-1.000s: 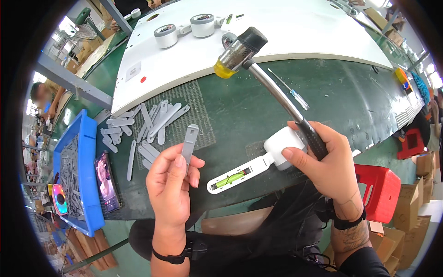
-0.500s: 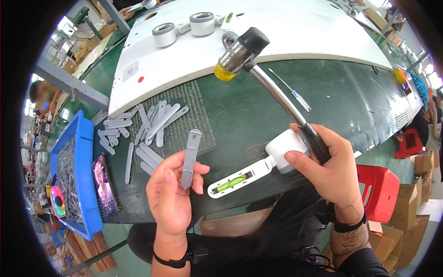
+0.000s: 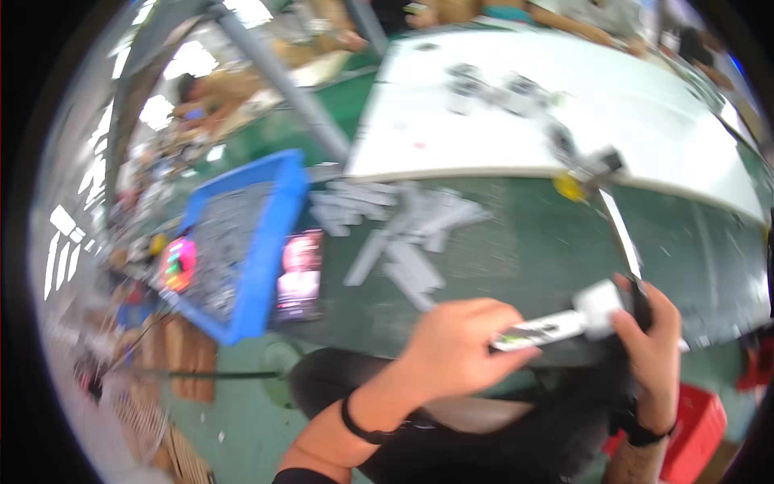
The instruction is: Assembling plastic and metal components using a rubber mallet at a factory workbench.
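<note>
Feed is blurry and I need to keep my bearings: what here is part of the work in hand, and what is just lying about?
In hand:
- left hand on the white strip
- right hand holding the white block and hammer
- grey strips

Lying about:
- blue tray
- phone
- white board
- red crate

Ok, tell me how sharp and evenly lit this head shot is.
Head view: motion blur smears everything, the grey strips and blue tray included; both hands, left hand and right hand, are soft; bright windows glare at the upper left; fisheye bends the table edge.
</note>
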Demonstrator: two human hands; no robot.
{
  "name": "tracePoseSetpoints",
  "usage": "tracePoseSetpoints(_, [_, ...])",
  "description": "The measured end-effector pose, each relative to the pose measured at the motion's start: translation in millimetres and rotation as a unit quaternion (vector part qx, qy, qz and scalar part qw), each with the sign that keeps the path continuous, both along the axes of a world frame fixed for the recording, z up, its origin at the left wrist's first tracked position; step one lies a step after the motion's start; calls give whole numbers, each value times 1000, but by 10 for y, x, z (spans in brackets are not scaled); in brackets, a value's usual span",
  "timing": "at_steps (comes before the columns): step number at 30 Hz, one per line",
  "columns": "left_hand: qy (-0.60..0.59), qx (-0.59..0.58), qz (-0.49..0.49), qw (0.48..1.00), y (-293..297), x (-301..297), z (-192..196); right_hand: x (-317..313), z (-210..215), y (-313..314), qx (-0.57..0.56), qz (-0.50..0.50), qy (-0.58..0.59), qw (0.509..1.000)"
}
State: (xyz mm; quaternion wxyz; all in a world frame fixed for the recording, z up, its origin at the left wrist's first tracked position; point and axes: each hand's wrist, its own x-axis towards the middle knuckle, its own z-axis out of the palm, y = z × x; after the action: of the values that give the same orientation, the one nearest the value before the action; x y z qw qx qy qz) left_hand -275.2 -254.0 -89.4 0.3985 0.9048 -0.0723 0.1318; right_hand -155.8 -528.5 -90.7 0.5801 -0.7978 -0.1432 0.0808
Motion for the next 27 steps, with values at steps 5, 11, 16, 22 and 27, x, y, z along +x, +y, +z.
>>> tracePoseSetpoints(5, [102,-127,63,985,854,-479,610,56,-166,-410,43,3,53,998])
tracePoseSetpoints(11, [95,-430,354,825,2763,-1119,1368,39,-196,-264,108,6,75,991])
tracePoseSetpoints(16, [-233,-595,432,636,3646,-896,1601,-45,-112,-158,74,23,19,997])
tracePoseSetpoints(22, [-136,-430,260,854,2015,138,1054,-45,-110,-316,38,16,-27,999])
tracePoseSetpoints(27, [55,-155,149,975,1130,722,746,-67,15,-150,66,69,-8,995])
